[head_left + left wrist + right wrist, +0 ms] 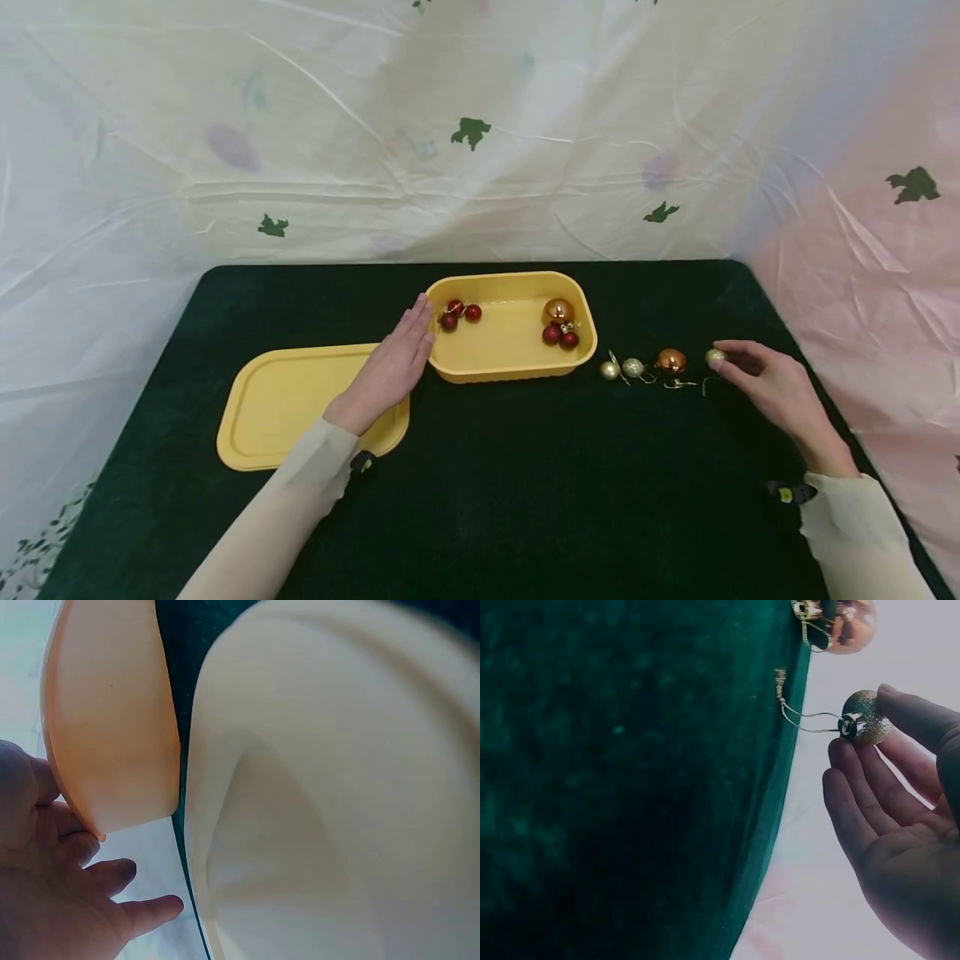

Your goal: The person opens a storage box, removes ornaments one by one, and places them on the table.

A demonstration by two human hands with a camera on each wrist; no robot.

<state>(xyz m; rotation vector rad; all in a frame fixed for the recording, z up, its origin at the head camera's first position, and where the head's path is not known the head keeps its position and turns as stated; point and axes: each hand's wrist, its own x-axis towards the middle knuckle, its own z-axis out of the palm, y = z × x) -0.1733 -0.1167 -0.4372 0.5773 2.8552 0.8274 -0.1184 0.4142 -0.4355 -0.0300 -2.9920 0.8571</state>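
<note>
My left hand rests against the left end of a yellow plastic box, fingers extended along its rim; the left wrist view shows its fingertips at the box's edge. Inside the box, small red baubles lie at the left, and a copper bauble with two red ones at the right. On the table's right side, my right hand pinches a small glittery gold bauble between thumb and fingers. A gold loop trails from its cap.
Between the box and my right hand lie a shiny gold bauble, a glittery one and a copper one in a row. Under my left forearm is the yellow lid. Dark green cloth covers the table.
</note>
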